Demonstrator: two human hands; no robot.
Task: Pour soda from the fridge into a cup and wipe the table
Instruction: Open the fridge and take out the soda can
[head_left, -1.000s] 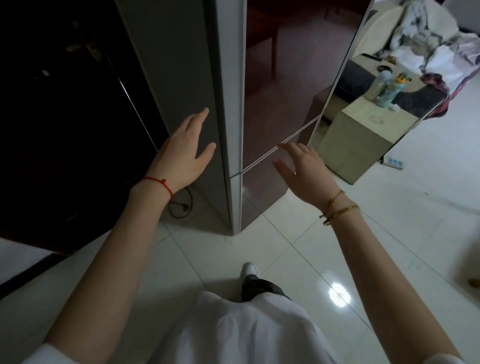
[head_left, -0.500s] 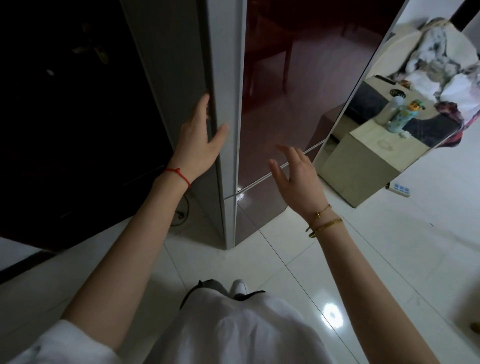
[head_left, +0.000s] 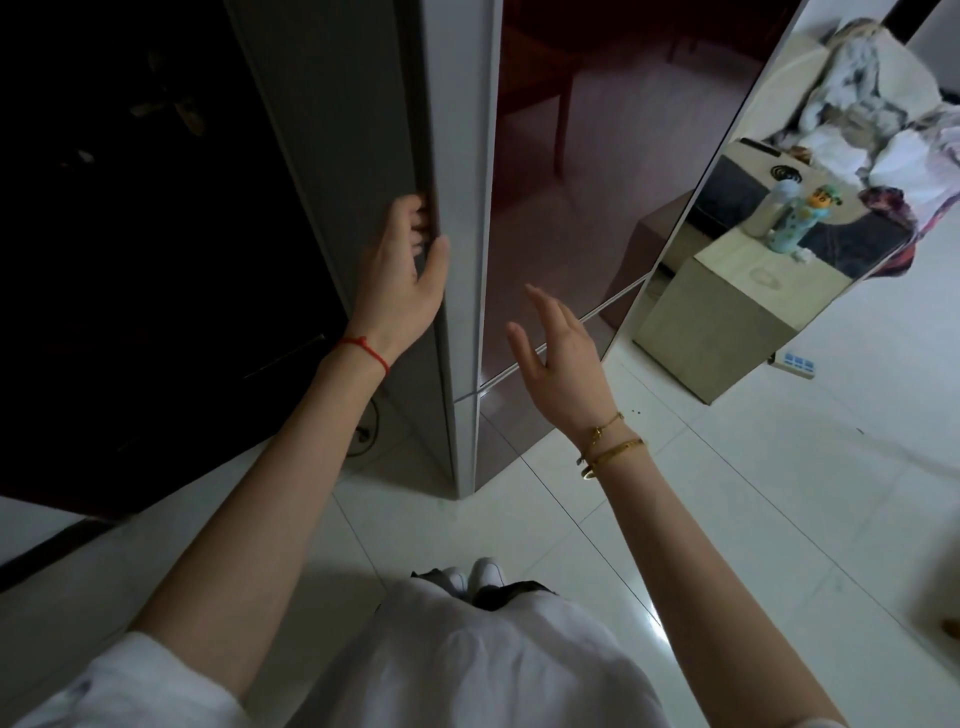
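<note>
The fridge (head_left: 561, 182) stands on the white tile floor (head_left: 779, 493), its dark red door shut. The left hand (head_left: 402, 275) grips the door's left edge, the fingers curled into the side gap. The right hand (head_left: 558, 358) is open, fingers spread, just in front of the door. No soda or cup is visible.

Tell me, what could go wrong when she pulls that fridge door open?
The left hand has its fingers tucked into the edge of the fridge door, so they might get pinched if the grip slips. The right hand hangs open in front of the door, and the feet are close to the fridge corner, so the swinging door could bump either. The glossy floor may also be slippery when stepping back.
</note>
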